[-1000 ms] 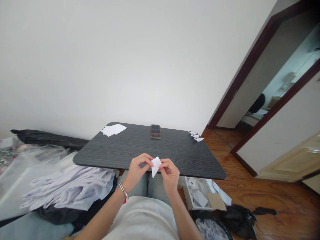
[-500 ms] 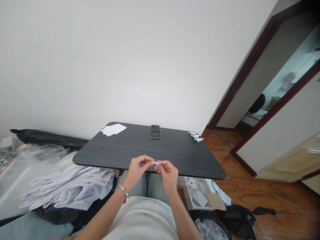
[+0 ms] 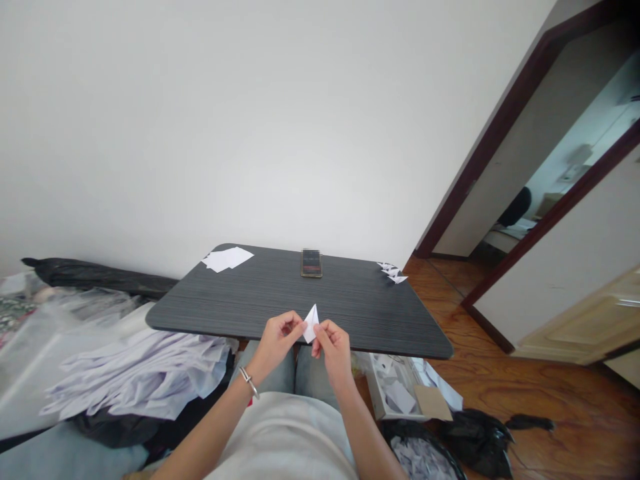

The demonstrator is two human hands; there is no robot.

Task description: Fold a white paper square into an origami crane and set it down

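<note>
View: head, looking down at the hands

Left hand (image 3: 283, 343): narrow pinch, holding the paper's left side

Right hand (image 3: 334, 353): narrow pinch, holding the paper's right side

Paper (image 3: 311, 325): white, folded to a pointed shape, tip up, between the hands, above the table's near edge

Bangle (image 3: 249, 382): metal, on the left wrist

Table (image 3: 350, 313): dark grey, streaked grain, rounded corners

Phone (image 3: 311, 263): at the table's far edge, its face too small to read

Sheets (image 3: 227, 259): white, at the table's far left corner

Triangles (image 3: 393, 272): folded white paper, at the table's far right corner

Box (image 3: 387, 393): holding paper scraps, below the table's near edge, right of the hands

Pile (image 3: 140, 380): pale paper, left of the table

Bag (image 3: 477, 443): black plastic, on the floor, right of the box

Floor (image 3: 550, 400): reddish-brown wood, right of the table

Doorway (image 3: 500, 153): dark frame, beyond the table to the right
</note>
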